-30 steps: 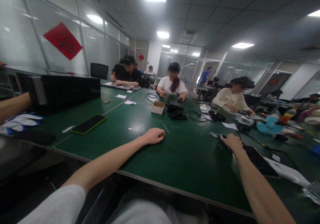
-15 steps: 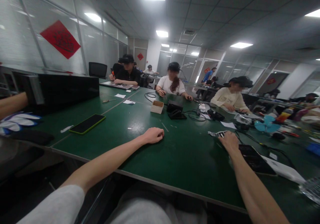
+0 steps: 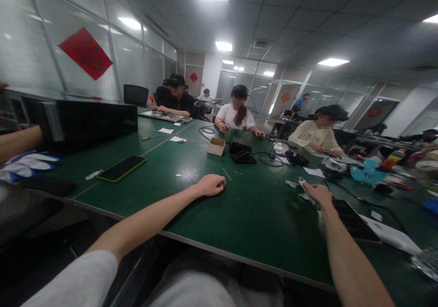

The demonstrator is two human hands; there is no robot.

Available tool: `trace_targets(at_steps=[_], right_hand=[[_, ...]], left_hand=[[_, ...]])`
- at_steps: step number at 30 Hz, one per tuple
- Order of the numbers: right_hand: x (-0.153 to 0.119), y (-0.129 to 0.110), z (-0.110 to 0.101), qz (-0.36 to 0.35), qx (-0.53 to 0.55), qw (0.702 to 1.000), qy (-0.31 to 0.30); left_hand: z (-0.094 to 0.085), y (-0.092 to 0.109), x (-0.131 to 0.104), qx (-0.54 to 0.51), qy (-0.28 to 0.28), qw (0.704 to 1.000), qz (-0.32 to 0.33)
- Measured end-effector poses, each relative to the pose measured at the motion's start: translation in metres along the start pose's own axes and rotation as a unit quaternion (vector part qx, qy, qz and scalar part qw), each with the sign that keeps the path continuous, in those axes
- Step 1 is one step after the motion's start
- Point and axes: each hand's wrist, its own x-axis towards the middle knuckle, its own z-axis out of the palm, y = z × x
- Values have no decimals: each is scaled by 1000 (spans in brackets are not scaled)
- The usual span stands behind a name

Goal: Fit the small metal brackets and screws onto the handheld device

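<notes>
My left hand [image 3: 212, 185] rests on the green table [image 3: 246, 220], fingers curled under and nothing visible in them. At the right, my right hand [image 3: 318, 194] is closed on a thin pale flat piece [image 3: 304, 187], tilted up from the tabletop, its far end sticking out past the fingers. I cannot make out its kind. Just left of that hand lies a small silvery, chain-like part [image 3: 291, 184], apart from the fingers. Beside the right wrist is a dark flat screen-like panel [image 3: 354, 220], with a white casing [image 3: 390, 234] next to it.
A phone with a yellow-green edge [image 3: 122, 168] lies left. Further back are an open small box [image 3: 216, 146], a black stand [image 3: 241, 152] and cables. Blue fan blades [image 3: 367, 172] and tools clutter the right. Several people sit around; a neighbour's arm [image 3: 20, 143] reaches behind a black case [image 3: 97, 121].
My right hand has shifted slightly right and turned, bringing up the pale piece. The silvery part now lies apart from it. My left hand stays put.
</notes>
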Motion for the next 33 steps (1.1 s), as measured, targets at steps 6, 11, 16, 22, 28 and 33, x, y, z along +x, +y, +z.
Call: trace_targets(at_steps=[6, 11, 16, 22, 28, 33], right_hand=[[2, 1, -8, 70, 9, 997, -36], [1, 1, -9, 76, 26, 995, -61], [1, 6, -7, 92, 88, 990, -58], [0, 12, 2, 9, 46, 999, -7], [-6, 13, 15, -151, -126, 974, 115], [-11, 9, 19, -172, -180, 954, 167]], left_hand=[[2, -2, 0, -4, 6, 1000, 3], [1, -2, 0, -8, 4, 1000, 6], [0, -2, 0, -8, 0, 1000, 1], [0, -1, -1, -7, 1, 1000, 2], [1, -1, -1, -4, -5, 1000, -3], [1, -1, 0, -4, -4, 1000, -2]])
